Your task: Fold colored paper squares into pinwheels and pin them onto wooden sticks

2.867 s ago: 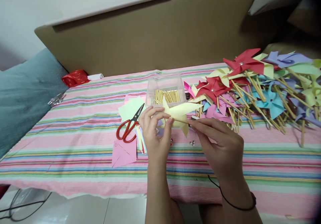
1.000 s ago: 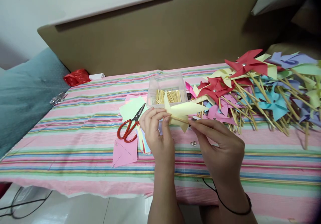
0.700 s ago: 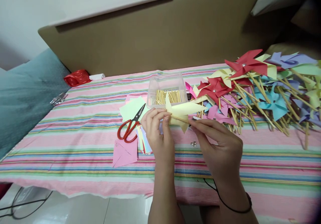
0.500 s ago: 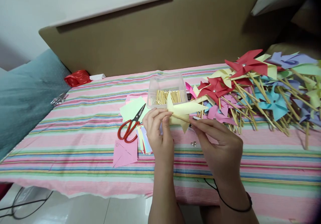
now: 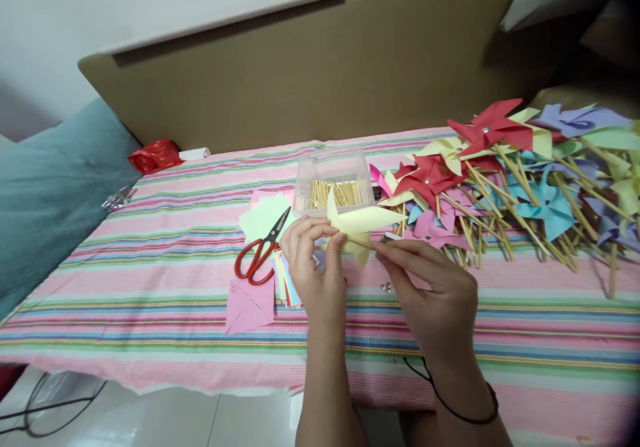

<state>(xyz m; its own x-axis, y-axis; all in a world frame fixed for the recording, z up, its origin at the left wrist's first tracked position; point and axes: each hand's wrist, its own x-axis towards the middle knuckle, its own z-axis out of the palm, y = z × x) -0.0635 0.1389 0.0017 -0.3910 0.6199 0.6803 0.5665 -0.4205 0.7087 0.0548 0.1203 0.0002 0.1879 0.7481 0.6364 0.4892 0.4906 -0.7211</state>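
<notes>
Between my hands is a pale yellow paper pinwheel [image 5: 367, 219] with a thin wooden stick [image 5: 359, 241] behind it. My left hand [image 5: 316, 260] pinches the pinwheel near its centre, where the stick's left end meets it; the exact joint is hidden by my fingers. My right hand [image 5: 430, 287] is closed on the stick's other end with thumb and fingertips. Just beyond the pinwheel stands a clear plastic box [image 5: 331, 161] holding many short wooden sticks [image 5: 336, 193]. Small metal fasteners [image 5: 385, 287] lie on the cloth between my wrists.
Red-handled scissors [image 5: 260, 255] rest on pale green paper [image 5: 265, 215] at the left. A cut pink square [image 5: 250, 307] lies nearer me. Finished pinwheels [image 5: 493, 127] pile up at the right. A red plastic bundle [image 5: 156, 157] sits far left on the striped cloth [image 5: 165, 253].
My right hand has shifted slightly left with the stick. The pinwheel has moved a little left and tilted, and my left thumb has come up over the stick's end.
</notes>
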